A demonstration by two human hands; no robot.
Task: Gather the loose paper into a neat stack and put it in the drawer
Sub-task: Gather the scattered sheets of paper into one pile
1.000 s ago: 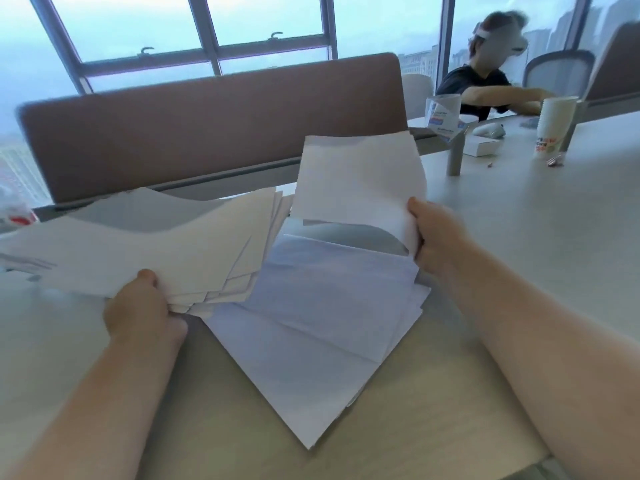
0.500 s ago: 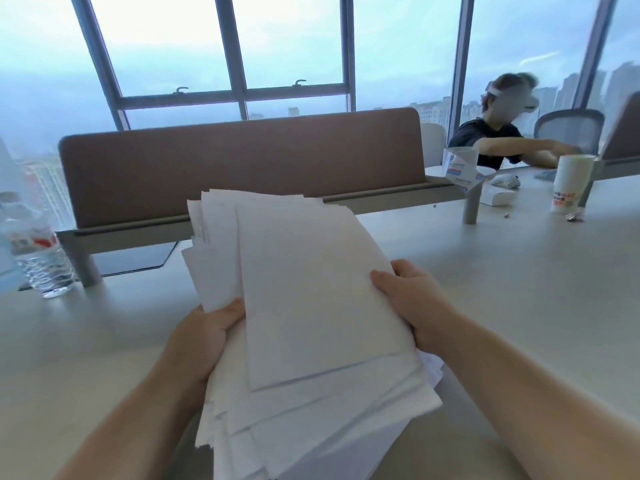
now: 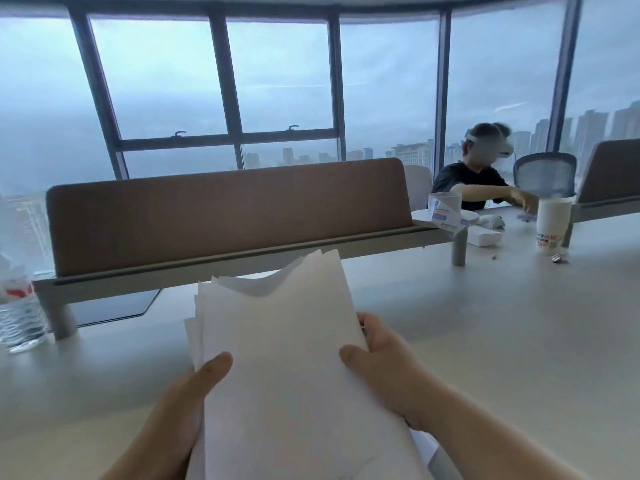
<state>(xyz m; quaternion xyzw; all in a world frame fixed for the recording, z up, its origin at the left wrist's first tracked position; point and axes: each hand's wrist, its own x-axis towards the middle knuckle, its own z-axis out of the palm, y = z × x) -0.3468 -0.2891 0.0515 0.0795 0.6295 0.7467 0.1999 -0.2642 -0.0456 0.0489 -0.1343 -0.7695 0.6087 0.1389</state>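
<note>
The paper stack, fanned half a second ago, is now nearly squared and raised off the surface, grasped by the left hand and right hand; the drawer is not seen.

White paper stack, brown divider panel, pale grey table, black shirt

Paper stack between left hand and right hand
</note>
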